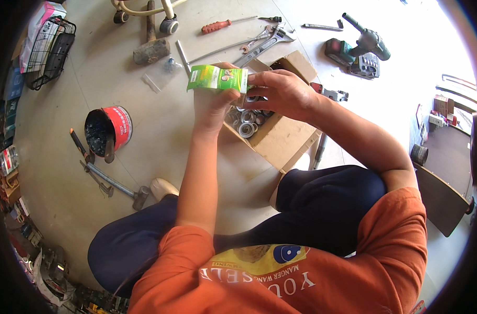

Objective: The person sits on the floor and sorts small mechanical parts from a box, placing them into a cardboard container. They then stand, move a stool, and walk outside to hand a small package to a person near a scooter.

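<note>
My left hand (217,104) grips a small green printed packet (217,78), its thumb at the lower edge and fingers behind. The fingertips of my right hand (279,92) are at the packet's right end; whether they pinch it or only touch it, I cannot tell. Below both hands an open cardboard box (283,141) holds many round metal rings (246,129). An adjustable wrench (262,49) and an open-ended wrench (246,49) lie on the floor beyond. A clear plastic bag (162,78) lies left of the packet.
A red tub (122,125) of dark contents, a hammer (139,198) and a large mallet (152,51) stand or lie at left. A red-handled screwdriver (217,26) lies ahead. At right are a cordless power tool (370,43) and a brown board (442,196). Wheeled chair legs (168,11) are at the top.
</note>
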Available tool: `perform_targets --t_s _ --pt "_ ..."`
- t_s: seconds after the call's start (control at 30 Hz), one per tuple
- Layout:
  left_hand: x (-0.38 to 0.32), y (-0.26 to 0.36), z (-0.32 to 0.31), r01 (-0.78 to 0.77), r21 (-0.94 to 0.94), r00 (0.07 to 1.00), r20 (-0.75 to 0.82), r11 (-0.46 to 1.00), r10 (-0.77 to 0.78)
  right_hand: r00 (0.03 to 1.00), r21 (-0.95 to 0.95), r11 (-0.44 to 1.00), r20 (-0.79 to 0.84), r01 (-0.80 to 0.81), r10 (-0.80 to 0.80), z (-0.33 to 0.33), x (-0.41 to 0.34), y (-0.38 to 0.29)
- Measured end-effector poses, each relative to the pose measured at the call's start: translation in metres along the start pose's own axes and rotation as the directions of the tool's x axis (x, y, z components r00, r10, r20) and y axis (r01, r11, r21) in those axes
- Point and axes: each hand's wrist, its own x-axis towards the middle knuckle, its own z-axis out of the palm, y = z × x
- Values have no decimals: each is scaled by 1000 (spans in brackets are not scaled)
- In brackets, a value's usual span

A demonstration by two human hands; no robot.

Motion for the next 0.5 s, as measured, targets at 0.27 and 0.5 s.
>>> perform_targets --t_s 0.27,0.5 --pt "0 -6 -4 -63 -31 998 14 998 64 999 -74 997 -39 -7 4 10 -5 -2" --pt "-1 -1 1 -49 0 999 -3 999 49 998 -87 996 -62 -4 -2 7 -5 0"
